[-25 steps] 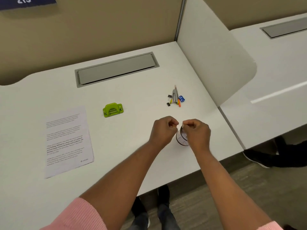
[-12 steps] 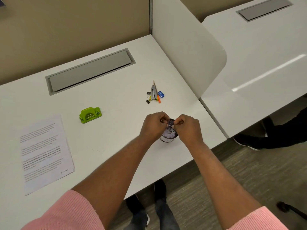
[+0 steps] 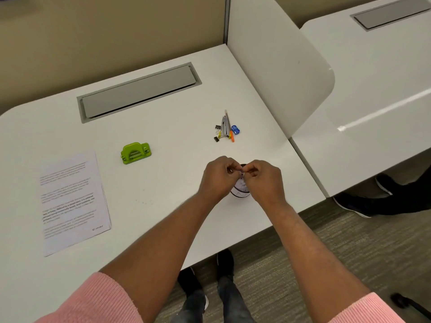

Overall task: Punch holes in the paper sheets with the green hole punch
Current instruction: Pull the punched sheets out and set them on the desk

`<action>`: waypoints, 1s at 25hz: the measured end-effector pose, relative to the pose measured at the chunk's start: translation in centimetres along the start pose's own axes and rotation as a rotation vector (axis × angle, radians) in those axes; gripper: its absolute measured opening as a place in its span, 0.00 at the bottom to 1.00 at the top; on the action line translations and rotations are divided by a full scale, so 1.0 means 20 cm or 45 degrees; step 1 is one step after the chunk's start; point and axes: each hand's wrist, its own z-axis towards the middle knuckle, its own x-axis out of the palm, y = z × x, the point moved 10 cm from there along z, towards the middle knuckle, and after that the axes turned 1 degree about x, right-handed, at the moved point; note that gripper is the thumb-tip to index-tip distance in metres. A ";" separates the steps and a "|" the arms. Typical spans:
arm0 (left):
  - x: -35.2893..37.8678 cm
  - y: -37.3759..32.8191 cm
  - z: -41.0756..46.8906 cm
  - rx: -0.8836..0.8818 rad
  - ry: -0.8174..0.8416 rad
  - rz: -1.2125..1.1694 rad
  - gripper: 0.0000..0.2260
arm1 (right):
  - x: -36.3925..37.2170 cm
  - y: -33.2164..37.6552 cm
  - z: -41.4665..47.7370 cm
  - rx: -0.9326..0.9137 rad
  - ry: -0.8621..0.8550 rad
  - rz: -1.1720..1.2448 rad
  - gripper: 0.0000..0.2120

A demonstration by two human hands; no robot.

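Hands still pinched together, green hole punch point(image 3: 136, 153) well left

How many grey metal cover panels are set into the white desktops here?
2. One long grey metal cover panel lies in the near white desk, beyond the green hole punch; the other panel sits in the neighbouring desk, upper right, partly cut off.

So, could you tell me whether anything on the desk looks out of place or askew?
Nothing looks spilled or damaged. The paper sheets lie slightly askew, untouched, apart from the green hole punch.
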 end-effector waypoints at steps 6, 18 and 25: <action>-0.32 0.28 -0.16 -0.148 -0.223 -0.074 0.03 | 0.31 0.30 -0.09 -0.241 0.074 0.114 0.08; -0.89 1.27 -0.59 -0.650 -0.365 0.435 0.27 | 1.41 0.54 -0.28 -0.450 0.751 -0.305 0.17; -0.91 1.38 -0.50 -0.549 -0.228 0.399 0.30 | 1.65 0.65 -0.27 -0.691 0.840 -0.625 0.21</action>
